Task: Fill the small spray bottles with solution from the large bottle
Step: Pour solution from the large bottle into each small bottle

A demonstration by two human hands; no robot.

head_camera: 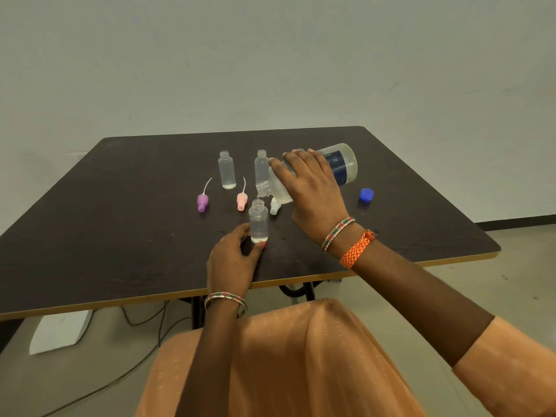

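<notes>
While the large bottle (328, 167) hangs tipped nearly flat above the table (120, 236), its neck sits just over the mouth of the near small bottle (258, 221), and a thin thread of solution seems to run between them. The right hand (313, 188) wraps the large bottle around its middle; the left hand (231, 263) pinches the small bottle at its base between thumb and fingers, keeping it upright. It looks only shallowly filled. To pour well, the person should hold the tilt shallow, keep the neck close over the narrow mouth, and ease back before the level nears the shoulder. Two more small bottles (227, 170) stand behind, open, one partly hidden by the large bottle. A purple spray top (202, 202), a pink one (241, 200), a white one and a blue cap (366, 194) lie around. The table is dark with a pale edge; the wall behind is plain, and cables trail on the floor.
</notes>
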